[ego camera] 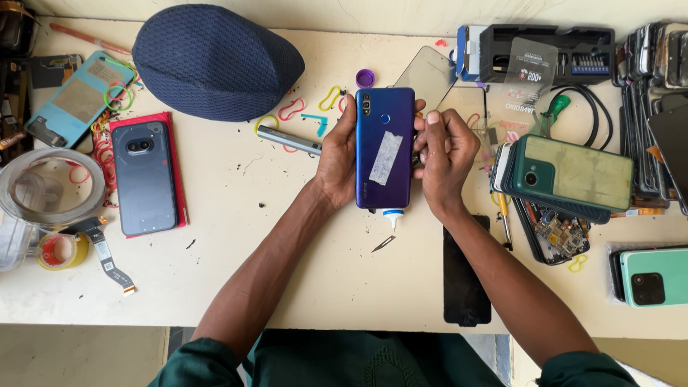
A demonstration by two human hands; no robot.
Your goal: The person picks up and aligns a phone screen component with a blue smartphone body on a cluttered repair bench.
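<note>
A blue-purple phone (385, 147) lies back side up in the middle of the white table (287, 244), with a strip of white tape stuck on its back. My left hand (337, 158) grips its left edge. My right hand (446, 154) presses against its right edge, fingers curled. A small white glue bottle tip (392, 217) shows just below the phone. A small blade (383, 244) lies on the table below that.
A dark blue cap (215, 61) sits at the back. A grey phone on a red case (145, 175), tape rolls (50, 190), a metal tool (289, 140), a black screen panel (466, 276), a green phone stack (570, 172), a tool kit (552, 54) and coloured rubber bands surround the hands.
</note>
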